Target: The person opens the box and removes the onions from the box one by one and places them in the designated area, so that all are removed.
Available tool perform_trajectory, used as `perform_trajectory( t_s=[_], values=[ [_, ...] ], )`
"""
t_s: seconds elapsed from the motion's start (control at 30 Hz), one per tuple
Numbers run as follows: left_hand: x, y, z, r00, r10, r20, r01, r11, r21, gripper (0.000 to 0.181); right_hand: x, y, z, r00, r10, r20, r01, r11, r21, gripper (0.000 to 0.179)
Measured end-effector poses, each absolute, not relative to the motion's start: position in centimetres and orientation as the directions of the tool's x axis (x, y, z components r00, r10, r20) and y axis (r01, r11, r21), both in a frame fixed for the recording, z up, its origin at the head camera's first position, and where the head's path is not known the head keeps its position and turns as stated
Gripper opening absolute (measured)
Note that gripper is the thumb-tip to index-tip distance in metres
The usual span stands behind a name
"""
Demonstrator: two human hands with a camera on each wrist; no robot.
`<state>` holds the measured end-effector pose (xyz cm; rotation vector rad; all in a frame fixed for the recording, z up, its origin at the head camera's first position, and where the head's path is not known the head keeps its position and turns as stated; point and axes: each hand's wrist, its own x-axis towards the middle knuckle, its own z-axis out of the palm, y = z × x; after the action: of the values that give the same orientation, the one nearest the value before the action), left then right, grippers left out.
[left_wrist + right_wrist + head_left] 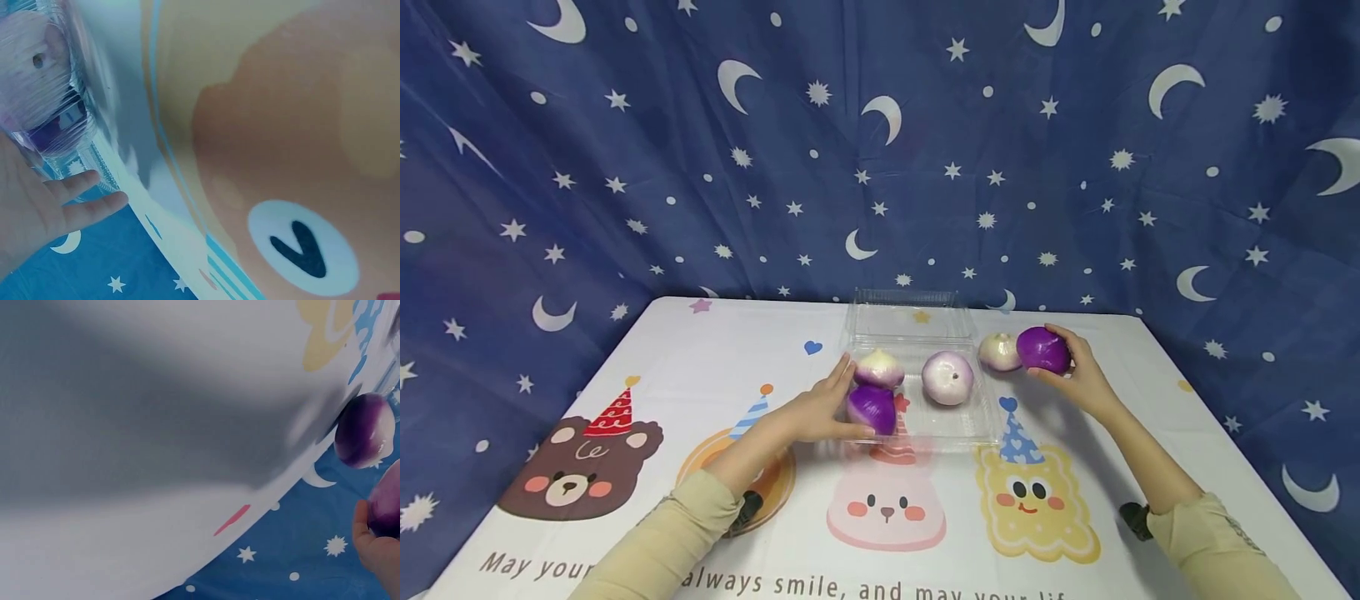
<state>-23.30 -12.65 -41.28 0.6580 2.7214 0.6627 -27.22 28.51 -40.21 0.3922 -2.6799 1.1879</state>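
Observation:
A clear plastic clamshell box [910,421] lies with its lid folded back at mid-table. Inside it are a pale-topped onion [880,371] at the back left, a deep purple onion [872,410] at the front left and a pale pink onion [947,378] on the right. My left hand [820,411] rests along the box's left side with straight fingers, its thumb by the front edge. To the right of the box, my right hand [1081,375] grips a purple onion [1043,349] between thumb and fingers. Beside that one sits another pale onion [1000,352], partly overlapped by it.
The box's transparent lid [910,321] stretches toward the back edge of the table. A white cartoon-printed tablecloth [760,333] covers the table. Behind it hangs a blue curtain [925,133] with moons and stars.

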Motion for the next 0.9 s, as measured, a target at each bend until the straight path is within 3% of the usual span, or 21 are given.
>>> perform_trajectory(
  t_s=[0.47,0.9],
  values=[
    [-23.2,-12.6,-41.2,-0.867,0.48,-0.13,0.367,0.793,0.486,0.115,-29.4,29.1,-40.4,-0.93,-0.177,0.322,-0.356,0.654,-0.668,0.072],
    [-22.9,-12.6,-41.3,-0.87,0.477,-0.123,0.358,0.784,0.508,0.115,-30.3,29.8,-41.1,-0.962,-0.094,0.256,-0.243,0.721,-0.649,0.072]
  ],
)
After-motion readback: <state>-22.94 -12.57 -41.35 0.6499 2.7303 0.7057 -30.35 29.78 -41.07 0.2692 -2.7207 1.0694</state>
